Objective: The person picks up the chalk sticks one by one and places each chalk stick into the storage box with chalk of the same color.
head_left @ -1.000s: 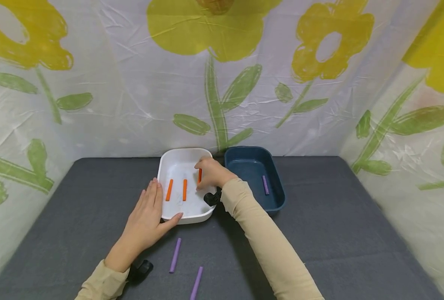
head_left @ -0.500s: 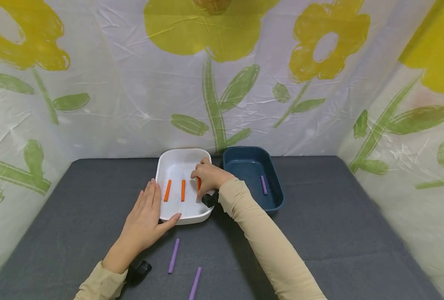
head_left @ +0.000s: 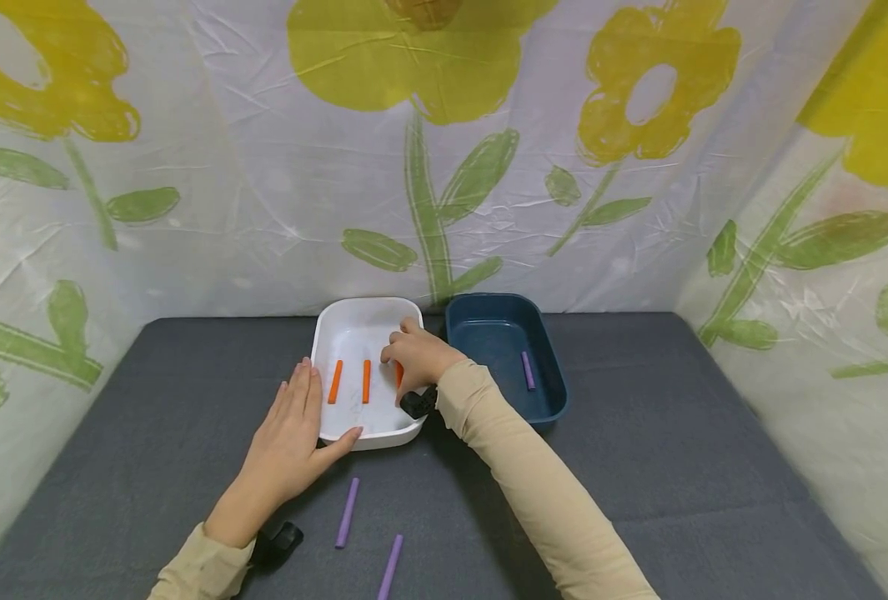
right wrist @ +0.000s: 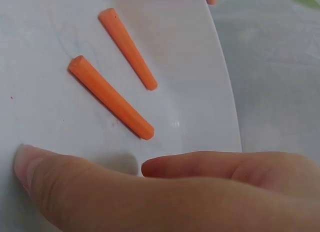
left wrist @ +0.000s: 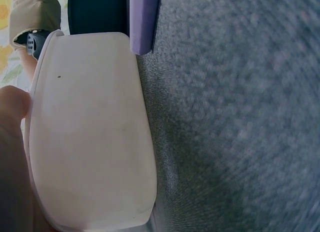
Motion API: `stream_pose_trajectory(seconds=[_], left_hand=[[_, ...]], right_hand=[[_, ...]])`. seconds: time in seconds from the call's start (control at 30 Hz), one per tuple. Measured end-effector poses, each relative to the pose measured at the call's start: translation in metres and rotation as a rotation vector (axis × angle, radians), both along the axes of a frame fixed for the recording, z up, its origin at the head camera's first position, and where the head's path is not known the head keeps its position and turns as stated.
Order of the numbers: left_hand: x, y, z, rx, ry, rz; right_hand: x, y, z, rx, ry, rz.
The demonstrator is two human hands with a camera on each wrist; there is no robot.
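My left hand (head_left: 286, 442) lies with straight fingers along the left side of a white tray (head_left: 383, 437), its thumb touching the front rim. In the left wrist view, that thumb (left wrist: 12, 112) touches the rim beside the tray's outer wall (left wrist: 95, 127). Inside the tray, my right hand (head_left: 424, 358) curls thumb and fingers round the ends of an orange stick (head_left: 398, 373), which they partly cover. Two more orange sticks (head_left: 334, 382) lie to its left, roughly in a row. The right wrist view shows those two, the nearer stick (right wrist: 111, 98) beside my thumb; the held one is hidden there.
Right of the white tray stands a dark blue tray (head_left: 481, 304) with one purple stick (head_left: 528, 370) in it. Two purple sticks (head_left: 347, 512) lie on the grey cloth (head_left: 661, 467) in front. A flower-printed sheet (head_left: 263, 208) hangs behind the table.
My right hand has shifted slightly toward me and now covers more of the orange stick. The left hand keeps its place at the white tray. The whole view has shifted a little.
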State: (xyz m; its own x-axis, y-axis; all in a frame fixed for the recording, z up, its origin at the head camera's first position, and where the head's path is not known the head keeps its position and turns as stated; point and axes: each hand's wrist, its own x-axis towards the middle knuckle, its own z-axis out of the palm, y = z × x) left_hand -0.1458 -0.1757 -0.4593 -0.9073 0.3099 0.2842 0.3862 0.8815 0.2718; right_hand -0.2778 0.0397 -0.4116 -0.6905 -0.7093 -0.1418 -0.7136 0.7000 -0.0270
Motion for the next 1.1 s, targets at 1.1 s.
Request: stream_pose_trajectory(seconds=[1.1], left_hand=[[0.0004, 0.0008, 0.0003, 0.004, -0.001, 0.001]], right_hand=[[-0.0018, -0.0017, -0.0026, 0.010, 0.006, -0.018]])
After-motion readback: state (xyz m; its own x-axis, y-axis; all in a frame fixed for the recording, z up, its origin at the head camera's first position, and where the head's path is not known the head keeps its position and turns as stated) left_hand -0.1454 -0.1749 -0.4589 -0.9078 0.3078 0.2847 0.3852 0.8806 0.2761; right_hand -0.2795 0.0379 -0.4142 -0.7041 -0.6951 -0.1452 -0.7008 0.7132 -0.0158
